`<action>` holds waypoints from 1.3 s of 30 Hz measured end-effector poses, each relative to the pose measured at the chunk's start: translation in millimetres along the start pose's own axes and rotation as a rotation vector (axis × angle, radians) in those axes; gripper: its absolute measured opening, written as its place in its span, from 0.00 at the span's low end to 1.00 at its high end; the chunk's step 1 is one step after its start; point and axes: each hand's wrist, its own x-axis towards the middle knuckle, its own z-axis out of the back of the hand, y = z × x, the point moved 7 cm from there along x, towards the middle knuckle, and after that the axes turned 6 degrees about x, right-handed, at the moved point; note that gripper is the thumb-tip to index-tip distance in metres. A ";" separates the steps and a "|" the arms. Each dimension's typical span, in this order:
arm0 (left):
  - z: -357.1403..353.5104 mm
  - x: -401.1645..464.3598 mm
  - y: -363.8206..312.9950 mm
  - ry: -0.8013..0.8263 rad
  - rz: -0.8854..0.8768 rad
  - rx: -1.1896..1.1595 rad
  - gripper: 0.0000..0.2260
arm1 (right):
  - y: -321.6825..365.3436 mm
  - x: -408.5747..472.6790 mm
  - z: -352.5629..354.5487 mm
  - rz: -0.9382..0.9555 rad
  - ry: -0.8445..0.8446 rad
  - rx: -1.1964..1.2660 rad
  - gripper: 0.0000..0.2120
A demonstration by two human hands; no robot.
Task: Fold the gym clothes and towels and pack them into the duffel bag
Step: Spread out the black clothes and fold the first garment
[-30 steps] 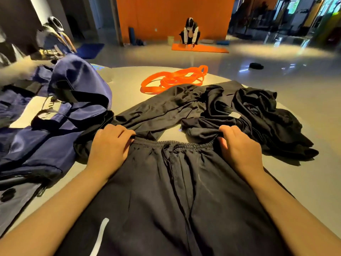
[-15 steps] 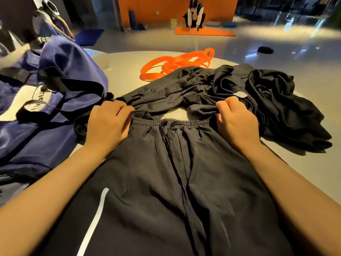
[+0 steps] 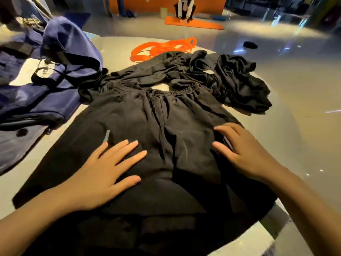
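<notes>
The black shorts (image 3: 156,145) lie spread on the pale counter (image 3: 287,137), waistband away from the person. Half a second ago both hands pinched that waistband; now they have let go and moved down the cloth. The left hand (image 3: 103,174) rests flat with fingers (image 3: 129,145) straight and splayed, and the right hand (image 3: 247,154) lies likewise released near the garment's right edge. I judge the shorts laid out and being smoothed, ready for a first fold.

Beyond the waistband a crumpled heap of black clothes (image 3: 230,78) waits, unfolded, with orange resistance bands (image 3: 162,48) behind. The navy duffel bag (image 3: 55,74) sits to the left, cut off by the frame; its opening is hard to make out. The shorts' hems run out of view below. No towel is identifiable.
</notes>
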 end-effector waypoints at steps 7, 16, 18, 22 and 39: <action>4.9 2.3 17.9 -0.018 -0.066 0.105 0.27 | -42.8 -41.2 -7.6 -0.121 -0.038 -0.090 0.32; 70.9 -0.8 -63.1 -0.208 -0.102 -0.145 0.23 | -42.3 -41.0 -5.3 -0.124 -0.107 -0.043 0.32; 94.3 6.6 -122.6 -0.211 -0.265 -0.304 0.19 | -43.0 -39.8 -5.4 -0.124 -0.130 -0.033 0.30; 70.1 30.4 -193.8 -0.118 -0.514 -0.050 0.14 | -33.8 -52.6 16.4 -0.044 -0.345 0.128 0.20; 66.6 31.7 -78.0 -0.462 0.289 -0.802 0.12 | -17.2 -34.7 52.8 0.019 -0.356 0.263 0.07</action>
